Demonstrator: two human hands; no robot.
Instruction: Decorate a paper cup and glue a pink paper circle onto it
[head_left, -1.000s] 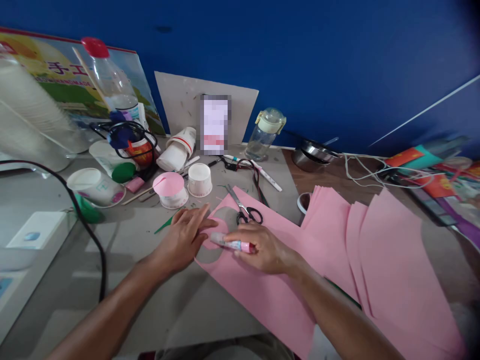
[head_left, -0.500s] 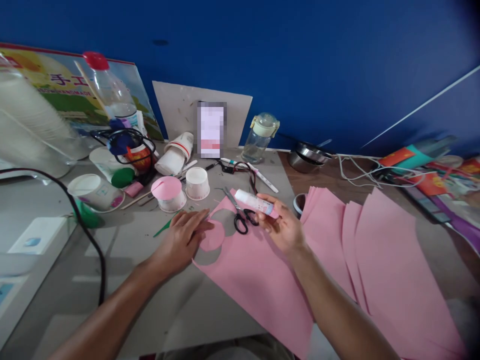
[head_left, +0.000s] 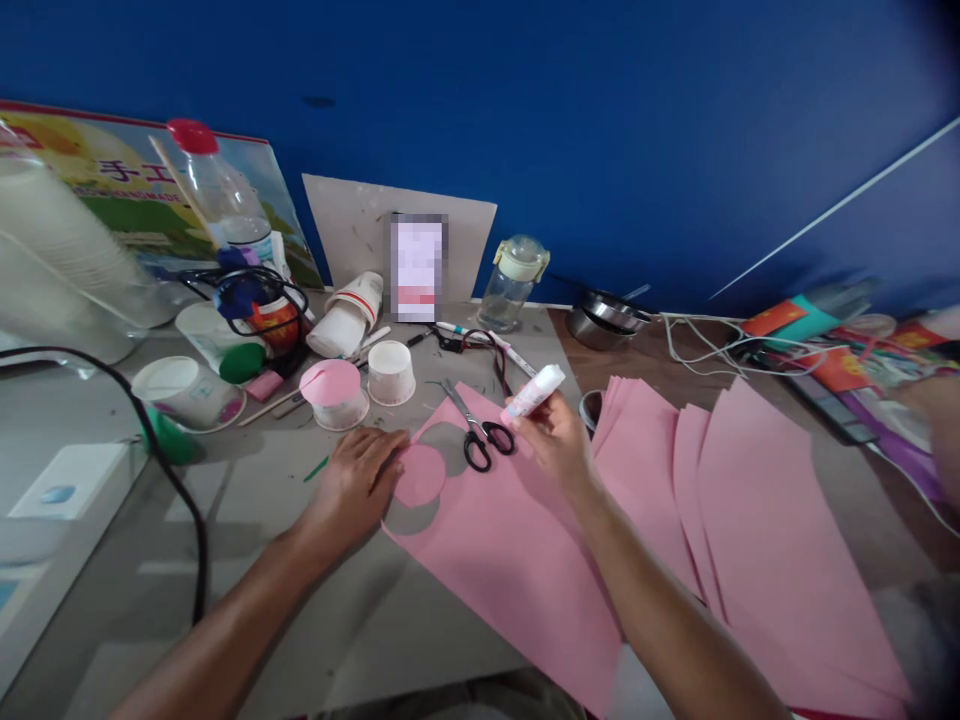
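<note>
My right hand (head_left: pixel 559 435) grips a white and pink glue stick (head_left: pixel 536 390), raised above the sheet with its white end pointing up and right. My left hand (head_left: pixel 365 470) lies flat on the table, fingertips at the left edge of a pink paper circle (head_left: pixel 420 476). That circle rests by the cut-out corner of a large pink paper sheet (head_left: pixel 525 540). Black-handled scissors (head_left: pixel 478 435) lie partly spread on the sheet, between my hands. Beyond my left hand stand a paper cup topped with a pink disc (head_left: pixel 331 382) and a plain white paper cup (head_left: pixel 391 373).
More pink sheets (head_left: pixel 765 520) are fanned out at the right. Markers, a lidded glass jar (head_left: pixel 514 283), metal bowls (head_left: pixel 606 320) and a phone (head_left: pixel 418 265) line the back. Left are cups, a black cable (head_left: pixel 199 540) and a bottle (head_left: pixel 225 190). Someone's blurred arm (head_left: pixel 946 425) shows far right.
My right hand has turned the glue stick from pointing left to pointing up and right. My left hand stays by the circle. A blurred arm has appeared at the right edge.
</note>
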